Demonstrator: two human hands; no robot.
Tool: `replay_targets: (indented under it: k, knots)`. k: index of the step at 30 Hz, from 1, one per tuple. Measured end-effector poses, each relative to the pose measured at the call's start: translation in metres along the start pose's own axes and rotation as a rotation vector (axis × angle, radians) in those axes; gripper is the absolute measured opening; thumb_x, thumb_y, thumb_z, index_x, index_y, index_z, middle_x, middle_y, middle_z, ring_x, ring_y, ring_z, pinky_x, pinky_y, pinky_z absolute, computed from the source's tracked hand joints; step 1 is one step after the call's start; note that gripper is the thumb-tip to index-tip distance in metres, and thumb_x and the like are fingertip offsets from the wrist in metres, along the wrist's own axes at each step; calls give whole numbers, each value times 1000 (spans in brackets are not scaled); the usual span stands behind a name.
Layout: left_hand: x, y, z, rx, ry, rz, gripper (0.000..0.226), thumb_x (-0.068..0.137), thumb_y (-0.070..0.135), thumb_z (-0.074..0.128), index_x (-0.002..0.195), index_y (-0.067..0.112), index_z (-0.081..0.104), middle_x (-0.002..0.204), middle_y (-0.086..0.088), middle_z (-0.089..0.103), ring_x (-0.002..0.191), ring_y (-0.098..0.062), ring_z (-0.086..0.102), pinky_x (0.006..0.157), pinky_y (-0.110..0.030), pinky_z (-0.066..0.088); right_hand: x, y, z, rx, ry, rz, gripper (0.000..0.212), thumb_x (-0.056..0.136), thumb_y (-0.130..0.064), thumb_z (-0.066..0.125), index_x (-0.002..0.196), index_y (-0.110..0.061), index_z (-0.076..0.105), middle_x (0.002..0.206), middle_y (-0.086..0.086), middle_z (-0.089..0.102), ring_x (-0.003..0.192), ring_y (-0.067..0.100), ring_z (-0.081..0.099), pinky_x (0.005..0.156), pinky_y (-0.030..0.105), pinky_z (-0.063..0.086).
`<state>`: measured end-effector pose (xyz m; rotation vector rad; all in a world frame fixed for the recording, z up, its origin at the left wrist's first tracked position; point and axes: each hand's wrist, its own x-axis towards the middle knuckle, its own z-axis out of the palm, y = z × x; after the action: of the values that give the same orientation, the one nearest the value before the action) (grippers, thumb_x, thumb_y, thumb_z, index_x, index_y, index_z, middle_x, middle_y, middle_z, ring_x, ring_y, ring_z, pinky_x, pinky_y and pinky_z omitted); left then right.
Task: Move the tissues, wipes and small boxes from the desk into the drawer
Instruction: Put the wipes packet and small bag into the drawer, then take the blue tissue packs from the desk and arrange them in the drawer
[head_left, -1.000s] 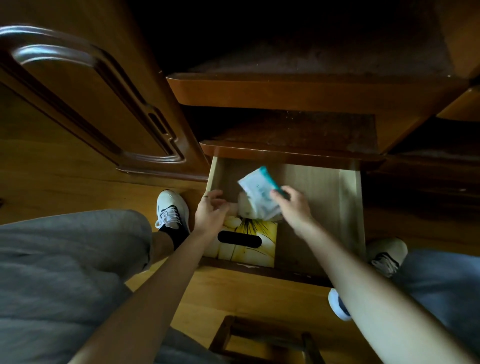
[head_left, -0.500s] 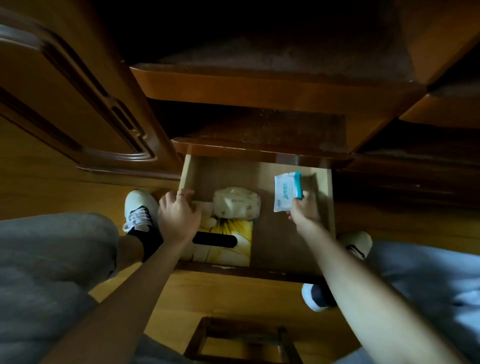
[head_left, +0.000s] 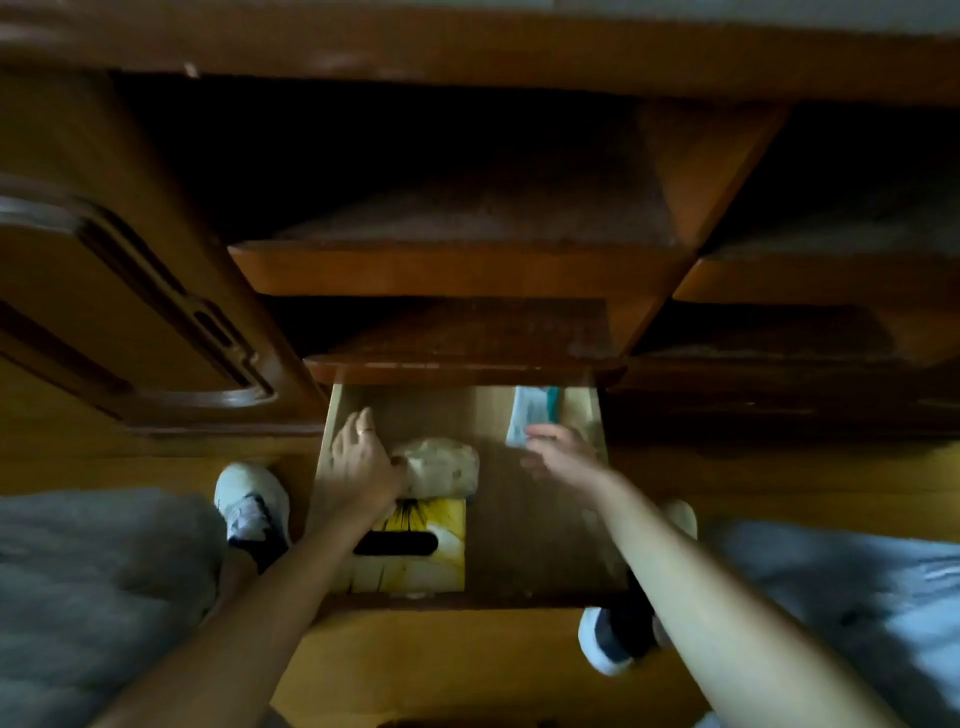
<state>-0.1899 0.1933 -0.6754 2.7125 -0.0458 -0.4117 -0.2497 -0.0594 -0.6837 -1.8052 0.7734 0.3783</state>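
Pale wood drawer (head_left: 488, 405) is pulled out below the desk shelves, both your hands inside it. Right hand (head_left: 558, 454) is at the far right corner, fingertips at the near edge of the white-and-teal wipes pack (head_left: 532, 413); the fingers look loosely spread, but motion blur means you cannot tell whether they are pinching the pack or only touching it. The pack lies or leans against the back right of the drawer, partly under the shelf lip (head_left: 462, 371).

Left hand (head_left: 361, 460) lies flat and open on the left side, thumb against the soft tissue pack (head_left: 441, 467), gripping nothing. That pack sits mid-drawer, touching the far end of the yellow tissue box (head_left: 415, 551), which fills the near-left part.

Step in hand, as a judgement: seating the wipes pack. Do it well by pushing it flat onto the drawer floor, long side along the right wall (head_left: 597, 431), not propped up, so it won't catch the shelf lip when the drawer closes. Use the left hand to hold the soft pack from sliding right.

Room: the right half of the drawer floor between the yellow box and the right wall is bare, so there is space for small boxes. The tight edge is the overhanging lip at the back; keep your knuckles low when drawing out. Your knees and shoes flank the drawer closely, so lift your arms straight up and back rather than sideways. The desk top is out of view, so what's left can't be told.
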Motion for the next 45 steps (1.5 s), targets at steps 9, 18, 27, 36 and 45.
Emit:
replay_targets:
  k: [9,18,27,36,45]
  knots:
    - [-51,166,-201,30,444,685,19,90,38,59,108,40,67,91,17,73,79,-5,70,61,-24,52,-128,-187,-137,-14,58,-692,24,90,-33,62,106,-48,72,105,-10,77,87,9,74,66,23,56]
    - [13,281,-345,-73,714,797,20,88,34,60,105,34,69,100,8,67,97,-17,64,69,-31,51,-141,-316,-248,-315,536,-924,22,96,-25,63,111,-40,69,106,-19,73,102,-2,66,88,23,52]
    - [134,305,-328,183,597,744,42,90,38,57,128,22,61,133,0,57,126,-22,47,101,-38,43,-13,-373,-292,-805,840,-609,63,97,-47,54,151,-24,31,154,11,41,134,30,47,104,46,45]
    - [191,365,-323,129,462,1004,37,91,47,55,123,31,60,127,11,57,118,-10,51,98,-31,45,73,-448,-345,-762,1115,-584,88,83,-71,59,151,-23,29,163,17,23,149,38,23,116,51,30]
    - [220,379,-321,10,456,946,70,81,64,49,143,34,35,135,2,53,112,-18,58,88,-33,45,89,-487,-377,-938,868,-381,96,72,-91,45,140,-23,53,141,11,58,128,33,54,105,43,41]
